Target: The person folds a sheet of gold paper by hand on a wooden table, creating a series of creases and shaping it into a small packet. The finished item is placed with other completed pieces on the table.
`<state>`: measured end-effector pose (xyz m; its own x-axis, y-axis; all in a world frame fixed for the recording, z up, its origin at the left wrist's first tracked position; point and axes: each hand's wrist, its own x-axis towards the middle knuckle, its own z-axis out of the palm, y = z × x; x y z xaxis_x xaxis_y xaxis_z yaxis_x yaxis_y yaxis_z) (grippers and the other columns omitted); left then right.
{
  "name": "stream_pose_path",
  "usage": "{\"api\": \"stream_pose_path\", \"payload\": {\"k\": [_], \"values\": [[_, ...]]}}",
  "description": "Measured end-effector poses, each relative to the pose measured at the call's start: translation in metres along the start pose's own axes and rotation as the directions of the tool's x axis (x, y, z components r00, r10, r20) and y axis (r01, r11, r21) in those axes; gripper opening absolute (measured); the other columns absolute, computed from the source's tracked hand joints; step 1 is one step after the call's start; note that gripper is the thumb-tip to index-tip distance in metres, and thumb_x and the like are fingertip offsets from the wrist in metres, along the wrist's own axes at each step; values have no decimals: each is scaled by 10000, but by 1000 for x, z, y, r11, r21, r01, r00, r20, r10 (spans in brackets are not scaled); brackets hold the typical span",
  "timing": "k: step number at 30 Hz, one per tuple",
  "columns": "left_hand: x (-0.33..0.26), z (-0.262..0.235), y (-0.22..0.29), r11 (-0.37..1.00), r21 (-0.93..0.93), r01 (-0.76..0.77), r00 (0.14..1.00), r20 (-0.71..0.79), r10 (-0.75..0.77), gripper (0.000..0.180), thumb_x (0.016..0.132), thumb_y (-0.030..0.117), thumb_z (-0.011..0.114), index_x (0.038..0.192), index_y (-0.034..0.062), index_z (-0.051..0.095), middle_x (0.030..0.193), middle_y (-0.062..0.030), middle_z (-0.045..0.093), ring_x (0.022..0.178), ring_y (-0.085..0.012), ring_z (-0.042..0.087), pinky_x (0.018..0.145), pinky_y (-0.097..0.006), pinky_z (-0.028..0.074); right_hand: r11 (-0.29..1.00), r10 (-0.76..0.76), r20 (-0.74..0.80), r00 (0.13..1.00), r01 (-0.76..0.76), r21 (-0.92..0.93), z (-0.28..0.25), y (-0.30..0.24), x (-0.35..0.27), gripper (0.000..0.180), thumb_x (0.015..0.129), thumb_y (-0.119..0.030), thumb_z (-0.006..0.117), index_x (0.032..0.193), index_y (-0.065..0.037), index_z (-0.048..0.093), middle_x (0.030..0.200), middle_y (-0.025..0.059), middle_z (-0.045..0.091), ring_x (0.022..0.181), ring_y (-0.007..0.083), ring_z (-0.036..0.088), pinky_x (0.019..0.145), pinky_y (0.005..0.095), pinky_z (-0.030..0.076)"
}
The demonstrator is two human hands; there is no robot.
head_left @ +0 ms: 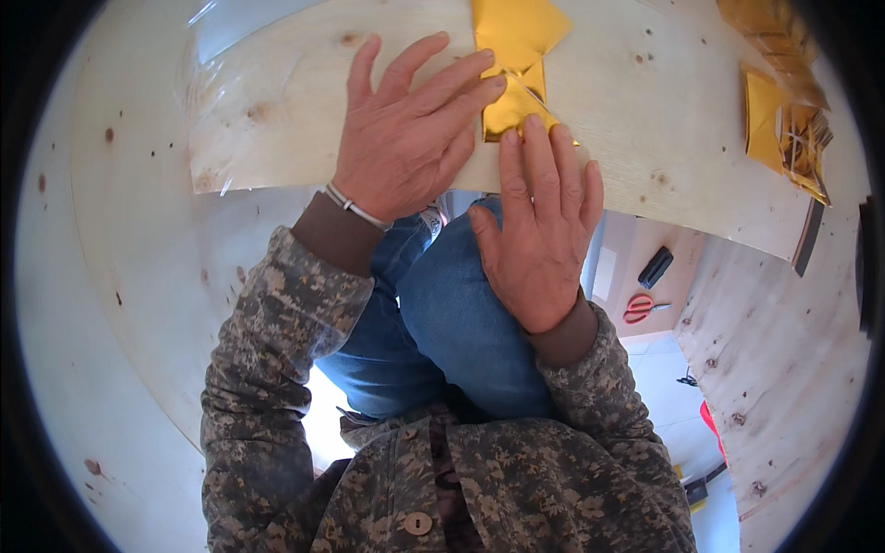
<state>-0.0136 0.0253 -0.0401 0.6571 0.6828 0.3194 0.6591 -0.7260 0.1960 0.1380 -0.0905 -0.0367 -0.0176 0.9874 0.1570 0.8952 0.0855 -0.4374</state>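
One left hand [401, 143], fanned wide, has fingertips on some folded gold foil [521, 32] around 12:30 — the right hand [542, 230] lies flattish, fingers closer together, tips at its near edge. Wooden board [664, 120] underneath. Farther out: more gold pieces [763, 120] at 2 o'clock, red-handled scissors [636, 309] at 3.

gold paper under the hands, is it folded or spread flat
Partly folded: the gold paper shows slanted edges and overlapping layers near the right hand.
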Motion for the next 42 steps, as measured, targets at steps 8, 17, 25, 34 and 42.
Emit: {"api": "stream_pose_path", "payload": {"k": [8,17,25,34,42], "values": [[-2,-3,1,999,-36,23,1000,-2,-23,391,912,128,575,1278,222,678,1384,55,612,1370,-241,452,1176,-586,153,997,-48,44,998,51,-53,-6,-5,3,728,825,-218,758,1470,-46,467,1543,174,403,1459,359,327,1178,551,218],[-5,-3,2,998,63,-24,1000,-17,25,352,940,219,578,1280,193,667,1396,53,592,1380,-239,431,1164,-601,202,983,-63,-5,998,61,-172,4,-11,2,730,761,-181,767,1437,-94,506,1511,194,427,1436,374,354,1156,581,250],[-4,-6,9,995,97,28,999,15,-29,351,950,257,582,1286,192,661,1399,54,592,1378,-229,433,1179,-587,194,992,-64,-46,997,58,-115,4,-10,0,760,740,-194,757,1445,-86,494,1515,295,360,1439,427,329,1168,535,255],[-6,-10,9,997,73,5,999,53,-9,450,926,341,603,1336,154,623,1444,14,558,1396,-246,412,1183,-605,177,997,-61,-47,997,63,46,-2,-4,-1,751,772,-137,691,1469,-17,439,1533,298,337,1452,447,303,1185,526,229],[-18,-13,16,998,-29,-60,995,72,62,629,785,416,755,1324,125,611,1423,-37,556,1389,-254,421,1196,-599,176,966,92,-247,965,-26,258,-22,16,-26,678,790,-13,631,1439,32,441,1549,299,317,1432,460,326,1175,509,276]]}}
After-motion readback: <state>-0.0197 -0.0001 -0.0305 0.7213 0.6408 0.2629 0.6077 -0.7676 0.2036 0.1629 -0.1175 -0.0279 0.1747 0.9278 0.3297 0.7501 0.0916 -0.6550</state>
